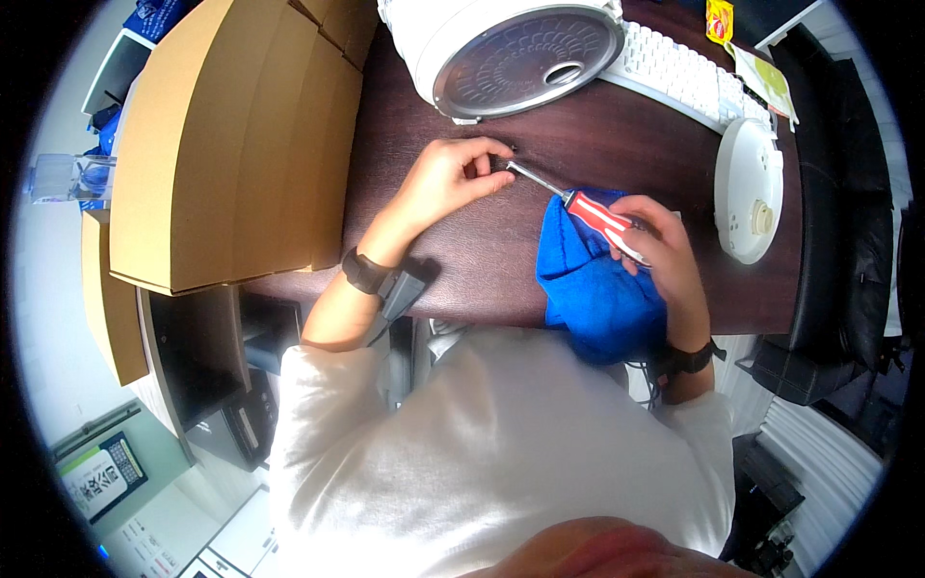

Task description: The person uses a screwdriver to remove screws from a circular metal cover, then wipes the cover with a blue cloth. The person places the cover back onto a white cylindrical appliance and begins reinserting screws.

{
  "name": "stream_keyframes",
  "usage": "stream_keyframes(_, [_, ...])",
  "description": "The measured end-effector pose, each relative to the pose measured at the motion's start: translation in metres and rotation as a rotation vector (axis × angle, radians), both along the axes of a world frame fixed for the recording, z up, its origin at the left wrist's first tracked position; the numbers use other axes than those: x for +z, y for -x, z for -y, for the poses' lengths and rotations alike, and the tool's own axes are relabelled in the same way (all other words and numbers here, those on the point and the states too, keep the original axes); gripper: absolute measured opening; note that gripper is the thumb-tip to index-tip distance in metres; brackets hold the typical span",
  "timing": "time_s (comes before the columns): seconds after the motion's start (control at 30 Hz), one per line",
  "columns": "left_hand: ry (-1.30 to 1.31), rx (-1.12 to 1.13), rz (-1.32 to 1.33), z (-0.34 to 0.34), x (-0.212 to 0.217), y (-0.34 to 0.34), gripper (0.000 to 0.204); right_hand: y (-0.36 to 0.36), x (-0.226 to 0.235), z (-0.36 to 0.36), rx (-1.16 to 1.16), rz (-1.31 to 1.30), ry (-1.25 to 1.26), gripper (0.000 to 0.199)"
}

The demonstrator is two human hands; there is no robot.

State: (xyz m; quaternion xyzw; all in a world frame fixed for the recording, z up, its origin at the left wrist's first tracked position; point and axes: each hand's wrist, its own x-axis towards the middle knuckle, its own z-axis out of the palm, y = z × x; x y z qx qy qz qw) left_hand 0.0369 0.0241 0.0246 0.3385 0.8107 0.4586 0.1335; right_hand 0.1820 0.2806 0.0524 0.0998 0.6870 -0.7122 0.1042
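My right hand (660,241) grips a red-and-white screwdriver handle (602,220), its metal shaft (538,179) pointing up and left. Opposite it, my left hand (458,178) has its thumb and index finger apart, close around the screwdriver's tip. Whether a tiny part sits at that tip is too small to tell. A blue cloth (588,279) hangs over the table's near edge, below my right hand. Beyond both hands, a white rounded appliance (414,48) lies with its dark round slotted plate (530,63) facing me; the plate has one oval hole.
Tall cardboard boxes (236,144) stand along the left of the dark brown table (434,289). A white keyboard (674,72) lies behind the appliance. At the right edge is a round white cover (737,193) with a beige fitting. A black chair (848,222) stands beyond.
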Motion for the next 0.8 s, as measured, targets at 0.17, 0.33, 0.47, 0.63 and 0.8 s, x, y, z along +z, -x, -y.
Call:
stream_keyframes(0.17, [-0.015,-0.017,-0.102,0.002,-0.013,0.005,0.017,0.001,0.003,-0.001,-0.008,-0.012,-0.023,0.025])
stream_keyframes(0.33, [0.009,0.017,-0.098,0.003,-0.005,0.003,0.018,0.007,0.016,-0.023,-0.09,-0.16,-0.139,0.026])
stream_keyframes(0.47, [-0.063,0.073,-0.023,0.011,-0.003,0.004,0.016,0.006,0.017,-0.027,-0.153,-0.174,-0.112,0.028])
stream_keyframes(0.63, [-0.205,0.131,0.052,0.019,0.006,0.004,0.012,0.004,0.011,-0.025,-0.206,-0.208,-0.026,0.029])
stream_keyframes(0.8, [-0.43,0.364,-0.377,0.018,0.032,0.002,0.007,0.008,0.0,-0.027,-0.358,-0.194,0.144,0.033])
